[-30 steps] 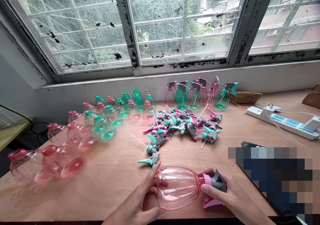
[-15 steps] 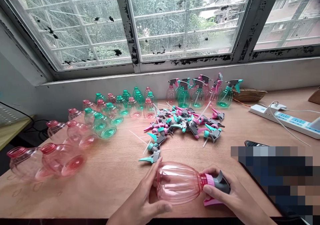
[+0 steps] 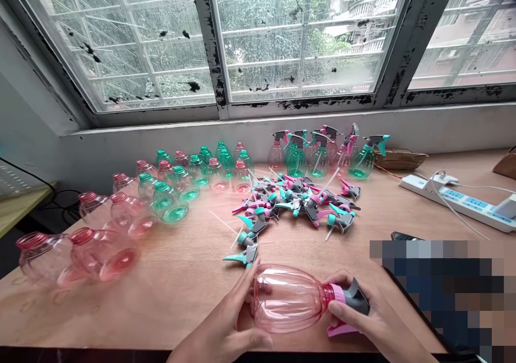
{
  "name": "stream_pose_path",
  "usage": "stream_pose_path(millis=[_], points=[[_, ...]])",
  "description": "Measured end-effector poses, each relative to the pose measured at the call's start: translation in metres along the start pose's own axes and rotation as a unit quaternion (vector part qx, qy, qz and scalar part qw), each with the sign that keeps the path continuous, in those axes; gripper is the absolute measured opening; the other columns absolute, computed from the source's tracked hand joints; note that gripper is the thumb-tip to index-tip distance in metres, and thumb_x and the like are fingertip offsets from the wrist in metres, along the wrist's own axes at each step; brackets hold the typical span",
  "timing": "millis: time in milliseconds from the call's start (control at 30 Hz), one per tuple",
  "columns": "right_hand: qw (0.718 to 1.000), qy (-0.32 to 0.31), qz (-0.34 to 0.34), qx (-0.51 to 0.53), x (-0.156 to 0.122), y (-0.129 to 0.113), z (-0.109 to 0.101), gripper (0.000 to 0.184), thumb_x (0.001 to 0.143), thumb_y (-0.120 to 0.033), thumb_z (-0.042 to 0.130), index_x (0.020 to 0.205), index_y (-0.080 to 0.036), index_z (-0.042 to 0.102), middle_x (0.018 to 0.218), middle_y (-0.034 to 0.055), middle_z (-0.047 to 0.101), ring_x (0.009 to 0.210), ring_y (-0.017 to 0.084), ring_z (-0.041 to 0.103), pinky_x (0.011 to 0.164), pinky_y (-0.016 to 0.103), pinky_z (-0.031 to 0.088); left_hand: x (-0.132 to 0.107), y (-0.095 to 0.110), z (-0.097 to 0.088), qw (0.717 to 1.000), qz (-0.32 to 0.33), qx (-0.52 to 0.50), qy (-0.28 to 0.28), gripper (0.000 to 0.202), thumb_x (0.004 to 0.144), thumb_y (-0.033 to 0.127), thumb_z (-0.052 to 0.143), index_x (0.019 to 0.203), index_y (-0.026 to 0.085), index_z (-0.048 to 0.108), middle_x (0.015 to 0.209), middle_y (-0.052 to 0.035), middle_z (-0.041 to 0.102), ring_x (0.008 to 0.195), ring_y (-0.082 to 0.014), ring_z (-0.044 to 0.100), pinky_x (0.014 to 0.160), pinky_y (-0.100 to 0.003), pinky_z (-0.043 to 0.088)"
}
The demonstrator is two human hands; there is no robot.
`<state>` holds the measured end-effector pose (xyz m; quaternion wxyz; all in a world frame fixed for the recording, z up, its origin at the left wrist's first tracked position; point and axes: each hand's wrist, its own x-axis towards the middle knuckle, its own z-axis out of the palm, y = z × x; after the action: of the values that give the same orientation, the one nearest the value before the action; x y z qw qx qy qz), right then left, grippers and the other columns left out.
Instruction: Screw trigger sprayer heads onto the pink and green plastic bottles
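A clear pink spray bottle (image 3: 288, 298) lies on its side low over the table's front edge, its neck to the right. My left hand (image 3: 228, 320) cups its base, thumb in front and fingers partly hidden behind. At the neck, my right hand (image 3: 377, 312) pinches the pink collar of the spray head (image 3: 356, 298) between thumb and fingers. The head is grey with a pink trigger pointing toward me. Beyond my hands lies a heap of loose spray heads (image 3: 298, 201), pink, teal and grey, some with thin tubes. One teal-trigger head (image 3: 244, 256) lies just past my left fingertips.
Several open pink bottles (image 3: 102, 255) and green bottles (image 3: 171, 204) stand at the left. Assembled spray bottles (image 3: 363, 161) line the back wall. A white power strip (image 3: 459, 199) with cables lies at the right, above a dark-edged, pixelated device (image 3: 415, 298).
The view has shifted slightly. Both hands keep their hold on the bottle and spray head, with almost no visible movement.
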<state>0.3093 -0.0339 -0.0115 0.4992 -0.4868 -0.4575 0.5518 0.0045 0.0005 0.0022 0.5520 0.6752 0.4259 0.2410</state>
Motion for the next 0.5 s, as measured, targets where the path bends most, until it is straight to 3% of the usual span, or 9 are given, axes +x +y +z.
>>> stream_pose_path(millis=[167, 233, 367, 500], points=[[1.0, 0.0, 0.008, -0.002, 0.001, 0.001, 0.0, 0.031, 0.076, -0.048, 0.091, 0.089, -0.022, 0.082, 0.076, 0.0001, 0.076, 0.07, 0.02, 0.07, 0.062, 0.026, 0.061, -0.002, 0.001, -0.001, 1.0, -0.002, 0.024, -0.001, 0.103, 0.084, 0.026, 0.083, 0.166, 0.038, 0.022, 0.175, -0.0008, 0.029, 0.162, -0.0334, 0.024, 0.134, -0.047, 0.014], [1.0, 0.001, 0.008, 0.002, 0.001, 0.001, 0.0, 0.033, 0.076, -0.049, 0.091, 0.09, -0.021, 0.082, 0.076, 0.0, 0.076, 0.07, 0.02, 0.069, 0.061, 0.026, 0.062, -0.001, 0.004, 0.0, 1.0, 0.004, 0.022, -0.005, 0.104, 0.085, 0.028, 0.083, 0.166, 0.04, 0.019, 0.174, -0.0007, 0.032, 0.16, -0.0325, 0.027, 0.132, -0.045, 0.02], [1.0, 0.003, -0.005, 0.004, 0.002, 0.003, 0.0, 0.033, 0.075, -0.049, 0.091, 0.09, -0.021, 0.082, 0.078, 0.0001, 0.076, 0.073, 0.02, 0.069, 0.06, 0.025, 0.062, 0.0, 0.009, 0.002, 1.0, 0.011, 0.001, -0.017, 0.104, 0.088, 0.028, 0.079, 0.167, 0.041, 0.013, 0.155, -0.0053, 0.055, 0.139, -0.0298, 0.052, 0.121, -0.039, 0.041], [1.0, -0.014, 0.012, 0.01, 0.002, 0.007, -0.002, 0.036, 0.076, -0.052, 0.09, 0.092, -0.021, 0.079, 0.071, -0.0018, 0.075, 0.064, 0.018, 0.069, 0.061, 0.026, 0.062, 0.001, 0.012, 0.002, 1.0, 0.009, -0.007, -0.02, 0.106, 0.088, 0.026, 0.078, 0.168, 0.039, 0.01, 0.14, -0.0056, 0.064, 0.126, -0.0263, 0.06, 0.117, -0.036, 0.043]])
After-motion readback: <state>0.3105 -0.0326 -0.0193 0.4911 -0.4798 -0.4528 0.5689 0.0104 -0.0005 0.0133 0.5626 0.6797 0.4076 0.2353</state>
